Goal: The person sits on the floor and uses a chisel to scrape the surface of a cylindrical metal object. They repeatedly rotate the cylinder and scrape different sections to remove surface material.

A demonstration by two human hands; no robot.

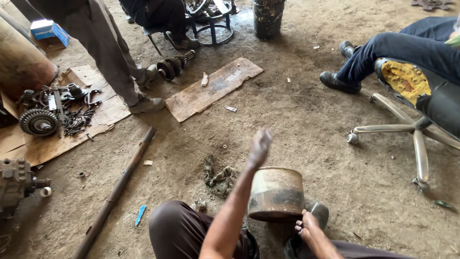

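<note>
The right hand (310, 229) clamps its fingers on the rusty drum (276, 193) (left hand (259, 147) up, fingers together), so it might tip.

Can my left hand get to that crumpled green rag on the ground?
Probably yes: the left hand is raised in open air, the green rag lies just below beside it, with nothing between them.

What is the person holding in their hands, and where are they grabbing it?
The right hand grips the rusty round metal drum at its lower right edge. The left hand is raised in the air above the dirt floor, holding nothing.
</note>
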